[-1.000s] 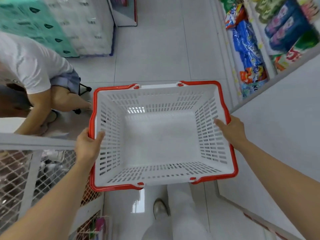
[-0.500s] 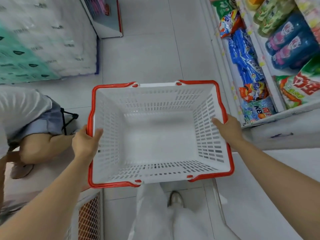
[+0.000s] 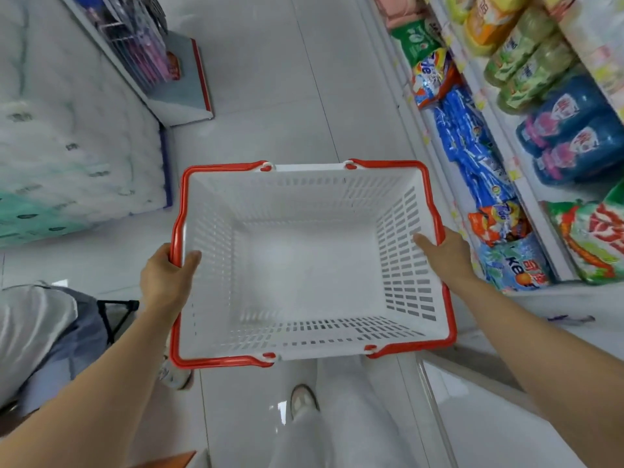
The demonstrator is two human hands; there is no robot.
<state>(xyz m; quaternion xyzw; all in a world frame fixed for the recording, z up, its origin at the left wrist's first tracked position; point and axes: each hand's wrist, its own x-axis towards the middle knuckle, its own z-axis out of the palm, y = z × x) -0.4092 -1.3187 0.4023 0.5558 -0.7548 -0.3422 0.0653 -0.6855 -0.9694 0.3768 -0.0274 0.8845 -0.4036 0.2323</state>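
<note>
Left hand and right hand grip white basket sides.

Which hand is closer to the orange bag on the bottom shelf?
Right. The right hand grips the right rim of the basket, just beside the orange bag. The left hand grips the opposite rim, on the far side of the basket from it.

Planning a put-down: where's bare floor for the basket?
Bare floor tiles ahead of the basket, between the tissue stack and the detergent shelves. Crowded along those shelves and lower left by another person.
</note>
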